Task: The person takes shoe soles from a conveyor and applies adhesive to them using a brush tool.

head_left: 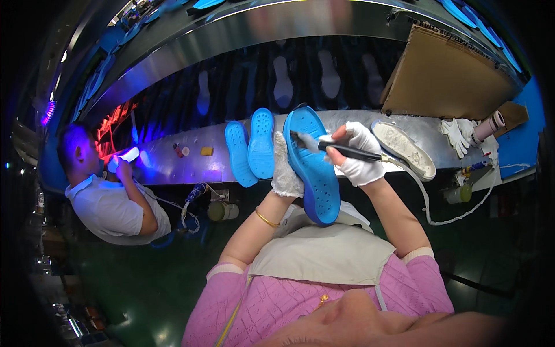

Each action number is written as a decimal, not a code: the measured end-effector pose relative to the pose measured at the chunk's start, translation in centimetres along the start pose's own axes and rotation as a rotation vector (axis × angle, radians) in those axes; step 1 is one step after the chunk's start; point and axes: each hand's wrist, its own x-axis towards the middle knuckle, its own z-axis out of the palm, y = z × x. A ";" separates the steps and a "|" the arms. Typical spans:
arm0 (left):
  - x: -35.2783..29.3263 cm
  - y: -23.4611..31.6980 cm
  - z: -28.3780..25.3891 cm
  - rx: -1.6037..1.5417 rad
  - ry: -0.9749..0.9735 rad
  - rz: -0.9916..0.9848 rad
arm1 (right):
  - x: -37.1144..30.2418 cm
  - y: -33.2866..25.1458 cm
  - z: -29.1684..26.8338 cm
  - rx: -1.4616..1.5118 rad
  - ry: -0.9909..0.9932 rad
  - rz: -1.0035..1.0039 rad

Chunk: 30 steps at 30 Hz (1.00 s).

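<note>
My left hand (285, 173), in a dusty whitish glove, grips the left edge of a blue shoe sole (321, 188). The sole is tilted up, its heel end toward my apron. My right hand (364, 157) wears a white glove with some fingertips bare. It is closed round the black handle of a brush (352, 151), whose bristles touch the inner face of the sole near its upper left. A pale hose (425, 199) runs from the handle's end. Two more blue insole-shaped pieces (262, 144) rest side by side left of my left hand.
On the metal bench (196, 166), a whitish dusty tray (404, 147) shaped like a sole lies to the right. Beyond are white gloves (457, 137), a pinkish cylinder (489, 127) and a cardboard box (451, 78). A dark conveyor (306, 52) carries soles behind. A co-worker (113, 199) sits at left.
</note>
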 end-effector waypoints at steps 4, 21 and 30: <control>0.2 0.5 -0.7 -0.068 -0.082 -0.032 | -0.8 0.0 0.0 -0.482 -0.211 -0.301; -4.6 -0.2 -2.6 0.243 -0.123 -0.320 | -5.8 1.5 -1.6 -0.281 -0.186 0.073; 0.6 0.6 -1.8 -0.090 -0.259 0.001 | -3.0 0.5 -0.5 -0.440 -0.247 -0.292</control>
